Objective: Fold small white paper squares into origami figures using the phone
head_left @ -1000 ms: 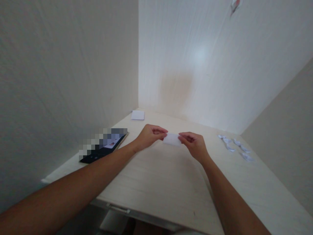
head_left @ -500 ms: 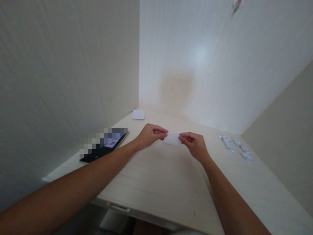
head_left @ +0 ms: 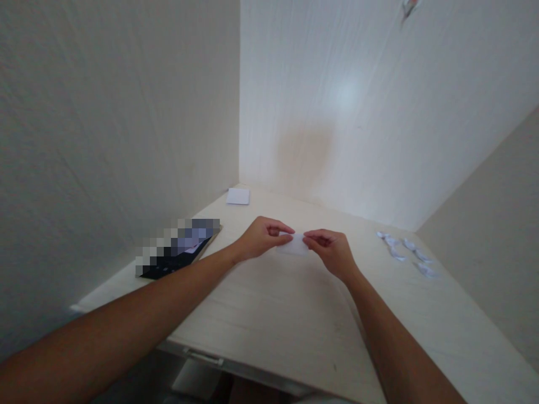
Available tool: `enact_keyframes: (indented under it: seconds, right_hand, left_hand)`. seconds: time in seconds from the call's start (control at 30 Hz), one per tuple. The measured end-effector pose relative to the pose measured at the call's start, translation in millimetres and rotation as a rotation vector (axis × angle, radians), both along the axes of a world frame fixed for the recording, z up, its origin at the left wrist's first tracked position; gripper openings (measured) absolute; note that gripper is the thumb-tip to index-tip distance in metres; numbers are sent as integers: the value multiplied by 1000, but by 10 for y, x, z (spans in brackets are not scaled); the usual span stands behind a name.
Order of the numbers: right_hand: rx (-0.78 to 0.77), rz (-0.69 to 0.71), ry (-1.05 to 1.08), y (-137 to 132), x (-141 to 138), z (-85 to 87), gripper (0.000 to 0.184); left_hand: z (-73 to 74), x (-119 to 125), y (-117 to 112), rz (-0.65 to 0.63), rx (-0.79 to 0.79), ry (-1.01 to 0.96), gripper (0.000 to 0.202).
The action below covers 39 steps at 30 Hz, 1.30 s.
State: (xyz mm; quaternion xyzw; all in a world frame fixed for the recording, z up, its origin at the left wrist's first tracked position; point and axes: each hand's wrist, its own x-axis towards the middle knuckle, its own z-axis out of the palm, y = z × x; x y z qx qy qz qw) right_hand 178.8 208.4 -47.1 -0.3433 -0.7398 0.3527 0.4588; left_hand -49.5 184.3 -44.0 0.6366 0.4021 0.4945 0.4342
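Between my hands is a small white sheet of paper, roughly over the middle of the table. My left hand pinches its upper left part between thumb and fingers. On the other side, my right hand grips the upper right part the same way. Parts of the paper's top edge are covered by my fingertips. Whether its lower edge touches the tabletop I cannot tell.
A stack of white paper lies at the back left corner. On the left rests a dark tablet-like device, partly blurred out. Several small twisted white paper pieces lie at the right of the pale table. Walls enclose the table.
My hands have come slightly closer together along the paper's top edge. The paper sits slightly lower, and less of it shows between my fingers.
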Motion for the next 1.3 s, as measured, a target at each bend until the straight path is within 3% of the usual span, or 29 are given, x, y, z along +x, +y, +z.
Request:
enact_keyframes:
  seconds: [0.43,1.3]
  right_hand:
    - [30,28,-27,-14,-7,-19,22]
    - [-20,29,-3,-38,-12,12,20]
  left_hand:
    - [76,-3,-50,35,20,86,28]
    - [108,-1,-53,-15,-36,37,26]
